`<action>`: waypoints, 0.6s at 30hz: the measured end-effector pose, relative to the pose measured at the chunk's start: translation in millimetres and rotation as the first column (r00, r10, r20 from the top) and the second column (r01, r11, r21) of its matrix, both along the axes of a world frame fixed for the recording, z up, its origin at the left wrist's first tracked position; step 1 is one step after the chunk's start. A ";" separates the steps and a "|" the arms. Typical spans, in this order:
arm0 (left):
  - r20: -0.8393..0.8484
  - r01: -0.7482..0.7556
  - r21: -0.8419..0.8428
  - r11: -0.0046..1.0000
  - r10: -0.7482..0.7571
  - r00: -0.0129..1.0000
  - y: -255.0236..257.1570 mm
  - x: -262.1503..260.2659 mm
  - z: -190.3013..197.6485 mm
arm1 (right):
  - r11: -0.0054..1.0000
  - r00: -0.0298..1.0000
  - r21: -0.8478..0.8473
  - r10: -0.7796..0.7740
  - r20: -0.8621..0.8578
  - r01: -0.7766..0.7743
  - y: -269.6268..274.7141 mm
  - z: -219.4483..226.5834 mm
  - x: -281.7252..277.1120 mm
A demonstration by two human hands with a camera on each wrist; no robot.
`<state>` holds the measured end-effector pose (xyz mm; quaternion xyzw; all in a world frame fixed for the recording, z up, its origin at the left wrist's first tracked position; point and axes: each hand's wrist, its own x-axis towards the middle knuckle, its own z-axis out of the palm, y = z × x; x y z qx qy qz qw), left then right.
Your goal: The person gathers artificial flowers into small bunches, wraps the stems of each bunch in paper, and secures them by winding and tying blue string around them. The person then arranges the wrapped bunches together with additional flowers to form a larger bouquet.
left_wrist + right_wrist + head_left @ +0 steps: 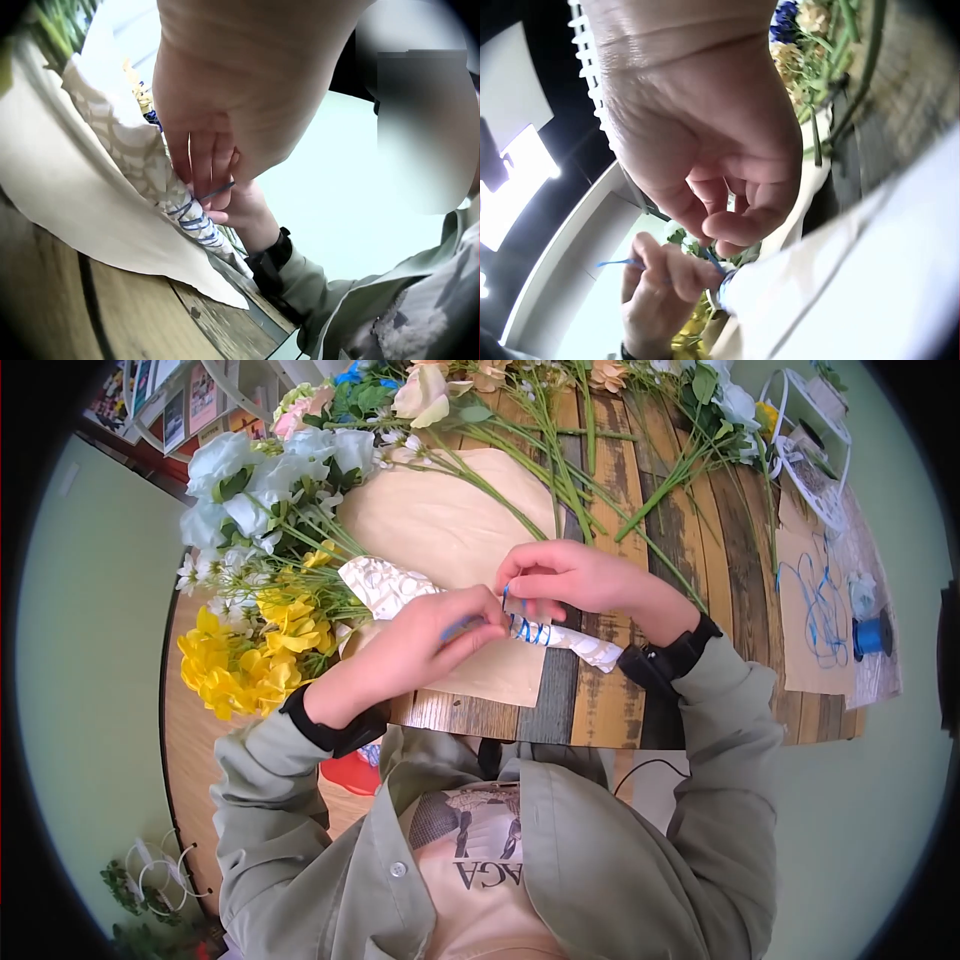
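Note:
A bouquet wrapped in white patterned paper lies across the table, its narrow stem end pointing right. Blue ribbon winds around that stem end in several turns. My left hand is at the wrap and pinches the ribbon, a loose end of which sticks out past its fingers in the right wrist view. Over the stem end, my right hand pinches a short ribbon strand with thumb and fingertips. Yellow flowers and pale blue flowers spread from the bouquet's left end.
A beige sheet lies under the bouquet on the wooden table. Loose green stems with flowers cover the back. At the right are a blue ribbon spool, tangled blue ribbon and a white wire stand.

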<state>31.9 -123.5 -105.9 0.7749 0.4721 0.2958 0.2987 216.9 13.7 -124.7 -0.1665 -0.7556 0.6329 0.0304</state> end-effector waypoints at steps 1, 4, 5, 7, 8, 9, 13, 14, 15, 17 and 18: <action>0.119 -0.024 -0.122 0.992 0.038 0.992 1.6 -0.9 -0.4 | 0.945 0.999 -0.328 0.015 0.032 -0.004 -2.3 1.2 0.1; 0.211 -0.072 -0.156 0.985 0.105 0.972 -0.4 0.0 0.1 | 0.674 0.990 -0.738 -0.114 -0.078 0.019 -4.6 -21.3 -6.3; 0.221 -0.076 -0.120 0.990 0.102 0.970 -1.6 -1.0 -0.9 | 0.670 0.990 -0.742 -0.117 -0.079 0.020 -4.8 -23.5 -5.4; 0.198 -0.052 -0.047 0.998 0.061 0.978 -3.8 -5.6 -1.8 | 0.626 0.976 -0.767 -0.039 -0.213 -0.143 -4.2 -22.6 -5.8; 0.172 -0.025 0.031 0.999 0.019 0.985 -4.4 -6.6 -1.9 | 0.624 0.976 -0.768 -0.041 -0.215 -0.143 -3.3 -23.4 -7.5; 0.172 -0.023 0.028 0.999 0.017 0.985 -5.5 -6.1 -1.4 | 0.626 0.972 -0.752 0.040 -0.231 -0.204 -1.9 -23.6 -9.6; 0.106 0.000 0.106 0.994 -0.011 0.994 -11.1 -1.8 -2.3 | 0.714 0.961 -0.643 0.206 -0.184 -0.277 2.5 -19.8 -7.6; 0.100 -0.012 0.138 0.990 -0.002 0.995 -12.2 -0.9 -3.7 | 0.714 0.961 -0.644 0.203 -0.187 -0.276 4.5 -17.7 -6.9; 0.098 -0.009 0.137 0.991 -0.005 0.995 -13.6 0.3 -4.2 | 0.793 0.964 -0.549 0.228 -0.137 -0.265 7.0 -15.1 -5.8; 0.061 -0.002 0.158 0.987 -0.008 0.998 -16.9 3.5 -4.0 | 0.859 0.966 -0.444 0.242 -0.085 -0.254 6.5 -13.9 -3.6; 0.060 -0.002 0.163 0.987 -0.008 0.998 -18.2 5.5 -3.4 | 0.883 0.962 -0.387 0.267 -0.055 -0.267 6.2 -14.2 -3.3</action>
